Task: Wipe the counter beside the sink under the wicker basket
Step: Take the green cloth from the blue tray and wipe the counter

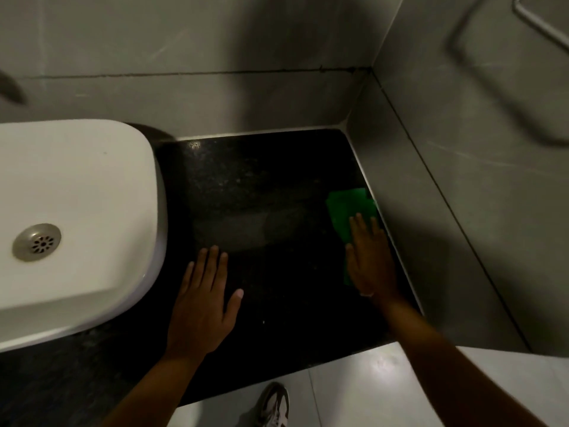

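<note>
The black speckled counter (pixel 264 192) lies between the white sink (pixel 77 211) on the left and the grey tiled side wall on the right. A green cloth (pixel 346 208) lies flat on the counter against the right wall edge. My right hand (pixel 371 260) presses flat on the near half of that cloth, fingers pointing away from me. My left hand (pixel 204 300) rests flat on the bare counter beside the sink's right rim, fingers spread, holding nothing. No wicker basket is in view.
The grey tiled back wall (pixel 246 100) and the side wall (pixel 462 211) close the corner. A metal drain (pixel 37 241) sits in the sink. A rail (pixel 548 23) hangs at the upper right. Below the counter's front edge is pale floor with a shoe (pixel 274 405).
</note>
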